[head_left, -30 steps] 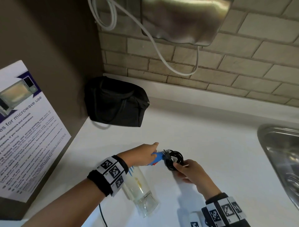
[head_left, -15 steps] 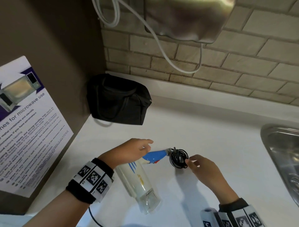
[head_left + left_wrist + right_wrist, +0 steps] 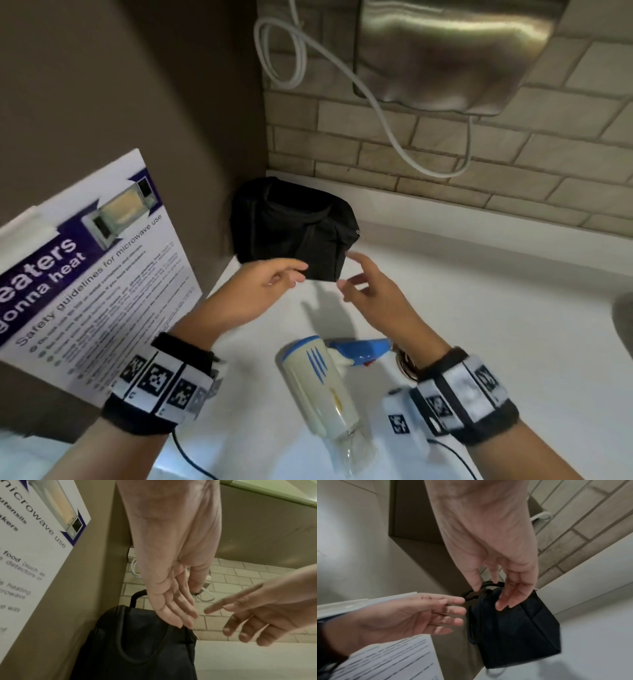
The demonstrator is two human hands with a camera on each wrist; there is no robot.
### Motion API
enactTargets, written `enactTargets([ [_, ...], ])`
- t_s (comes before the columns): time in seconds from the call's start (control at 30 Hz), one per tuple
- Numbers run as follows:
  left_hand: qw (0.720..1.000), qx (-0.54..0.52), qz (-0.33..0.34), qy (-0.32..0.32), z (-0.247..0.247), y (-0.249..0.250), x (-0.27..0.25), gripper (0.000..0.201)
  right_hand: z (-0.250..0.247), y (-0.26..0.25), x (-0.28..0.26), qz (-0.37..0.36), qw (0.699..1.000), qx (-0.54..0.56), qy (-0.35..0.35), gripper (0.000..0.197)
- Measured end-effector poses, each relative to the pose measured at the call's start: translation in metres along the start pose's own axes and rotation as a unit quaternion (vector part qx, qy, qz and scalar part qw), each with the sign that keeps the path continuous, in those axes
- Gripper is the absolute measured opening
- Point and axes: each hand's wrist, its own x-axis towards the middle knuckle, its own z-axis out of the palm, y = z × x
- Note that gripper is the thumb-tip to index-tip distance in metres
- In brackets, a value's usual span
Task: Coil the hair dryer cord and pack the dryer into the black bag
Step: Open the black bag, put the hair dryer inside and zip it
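Note:
The black bag [image 3: 294, 229] stands zipped in the back-left corner of the white counter [image 3: 479, 308]. Both hands hover at its near edge and hold nothing. My left hand [image 3: 286, 275] has straight fingers, whose tips touch the bag's top edge [image 3: 137, 649] in the left wrist view. My right hand [image 3: 356, 279] is spread just right of the bag [image 3: 513, 628], fingers loose. The hair dryer [image 3: 318, 383], cream with a blue handle [image 3: 359, 346], lies on the counter between my wrists. Its coiled black cord [image 3: 406, 364] is mostly hidden behind my right wrist.
A microwave safety poster [image 3: 96, 274] leans on the brown side panel at left. A steel wall unit [image 3: 445, 51] with a looping white cable [image 3: 394, 137] hangs on the brick-tile wall above. The sink's rim [image 3: 624, 315] shows at the right edge.
Both hands have let go of the dryer handle and the coiled cord and moved away from me to the black bag. The dryer now lies by itself on the counter.

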Motion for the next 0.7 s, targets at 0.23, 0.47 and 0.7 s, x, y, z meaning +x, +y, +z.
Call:
enactTargets([
  [0.23, 0.996, 0.061, 0.035, 0.058, -0.018, 0.01, 0.013, 0.022, -0.005, -0.013, 0.069, 0.064, 0.986, 0.155, 0.022, 0.048],
  [0.47, 0.99, 0.088, 0.08, 0.077, -0.027, 0.016, 0.032, 0.036, 0.007, -0.002, 0.094, 0.057, 0.987, 0.147, 0.035, 0.026],
  [0.7, 0.977, 0.123, 0.098, 0.144, -0.039, 0.029, 0.045, 0.032, 0.011, 0.008, 0.088, -0.021, 0.996, 0.088, 0.029, 0.006],
])
